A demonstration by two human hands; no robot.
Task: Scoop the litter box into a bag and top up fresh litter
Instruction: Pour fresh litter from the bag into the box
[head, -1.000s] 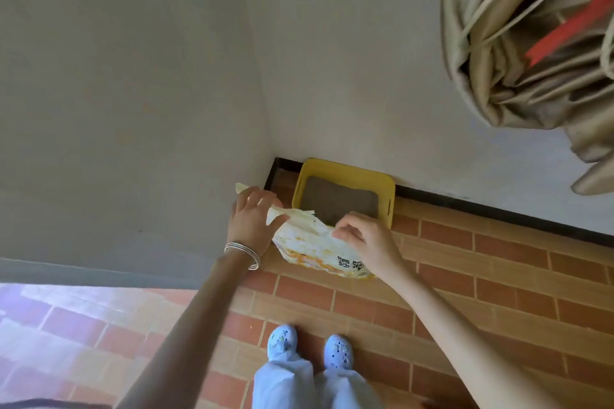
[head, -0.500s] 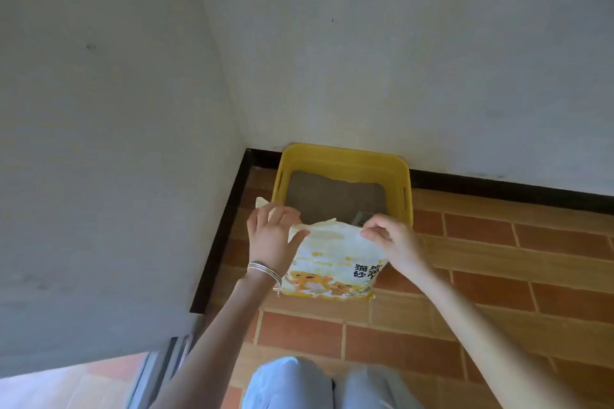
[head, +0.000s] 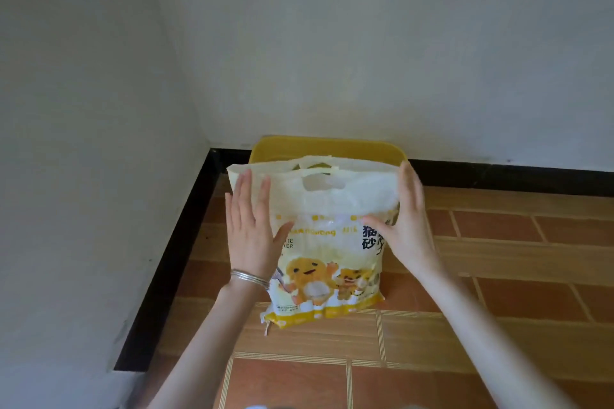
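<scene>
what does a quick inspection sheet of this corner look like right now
surface: brick-pattern floor, bare where it shows.
job's things: litter bag stands upright on the floor, its top with the handle cutout raised; yellow litter box sits behind it in the corner, its inside hidden by the bag.
clutter: nothing seen.
grip: left hand lies flat on the bag's front left side, fingers straight; right hand holds the bag's right edge, thumb on the front, fingers round the side.
cables: nothing seen.
surroundings: two white walls meeting at the corner, black baseboard along their foot; bracelets on the left wrist.
</scene>
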